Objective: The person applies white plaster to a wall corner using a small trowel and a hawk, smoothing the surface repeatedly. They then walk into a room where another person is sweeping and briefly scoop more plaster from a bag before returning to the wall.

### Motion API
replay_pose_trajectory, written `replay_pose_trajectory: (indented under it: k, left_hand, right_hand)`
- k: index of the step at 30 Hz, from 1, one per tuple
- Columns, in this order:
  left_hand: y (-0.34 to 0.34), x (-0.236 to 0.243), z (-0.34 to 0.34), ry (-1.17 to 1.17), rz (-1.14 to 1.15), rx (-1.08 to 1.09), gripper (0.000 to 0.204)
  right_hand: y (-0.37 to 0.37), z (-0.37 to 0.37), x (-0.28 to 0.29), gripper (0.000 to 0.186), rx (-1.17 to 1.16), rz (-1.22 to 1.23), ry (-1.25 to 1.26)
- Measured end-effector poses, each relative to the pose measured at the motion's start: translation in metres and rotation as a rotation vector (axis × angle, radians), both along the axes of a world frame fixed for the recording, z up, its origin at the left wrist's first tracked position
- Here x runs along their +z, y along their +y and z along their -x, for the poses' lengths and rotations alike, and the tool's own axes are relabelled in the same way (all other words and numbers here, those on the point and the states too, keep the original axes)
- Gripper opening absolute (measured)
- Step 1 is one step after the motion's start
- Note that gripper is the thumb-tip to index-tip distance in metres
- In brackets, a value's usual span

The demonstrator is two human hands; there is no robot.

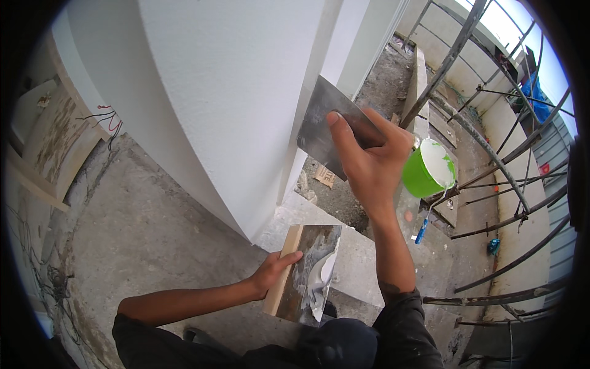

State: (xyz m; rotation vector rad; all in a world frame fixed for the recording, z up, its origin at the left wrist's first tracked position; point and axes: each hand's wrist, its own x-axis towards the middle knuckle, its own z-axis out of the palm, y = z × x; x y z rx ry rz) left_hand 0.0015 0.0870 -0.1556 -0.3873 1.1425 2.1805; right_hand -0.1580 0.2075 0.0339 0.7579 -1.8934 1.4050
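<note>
My right hand (pixel 369 160) is closed on a flat metal plastering blade (pixel 316 107), raised by the white wall's narrow edge (pixel 322 49); whether the blade touches it I cannot tell. Lower down, my left hand (pixel 276 273) grips a rectangular metal hawk (pixel 295 289) with a pale wooden strip along its left side. A heap of white paste (pixel 319 283) lies on the hawk's right half. A white wall face (pixel 221 92) rises in front of me.
A green bucket (pixel 418 175) of white material stands right, beside a blue-handled roller (pixel 421 230). Metal scaffolding (pixel 510 172) lines the right side. A concrete step (pixel 350 246) is below; loose wires (pixel 104 117) stick out at left. Blue sheeting (pixel 534 98) shows far right.
</note>
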Motion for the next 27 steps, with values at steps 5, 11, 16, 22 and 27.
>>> replay_pose_trajectory:
  k: [5, 11, 16, 22, 27]
  left_hand:
    - [-0.001, 0.002, -0.001, 0.004, 0.001, 0.042, 0.043]
    - [0.01, 0.019, 0.008, -0.044, -0.105, 0.093, 0.043]
    - [0.017, 0.026, 0.01, -0.169, -0.117, 0.172, 0.043]
    - [0.009, 0.028, 0.018, -0.092, -0.049, 0.192, 0.042]
    - [0.012, 0.03, 0.018, -0.005, 0.031, 0.233, 0.039]
  right_hand:
    - [0.037, -0.021, -0.014, 0.021, -0.05, 0.134, -0.187]
    - [0.111, -0.036, -0.106, 0.04, 0.356, 0.902, -1.031]
    - [0.051, -0.091, -0.186, 0.064, 0.446, 0.965, -1.436]
    - [0.133, -0.069, -0.217, 0.028, 0.556, -0.343, -1.238]
    - [0.19, -0.074, -0.239, 0.029, 0.176, 0.411, -1.249]
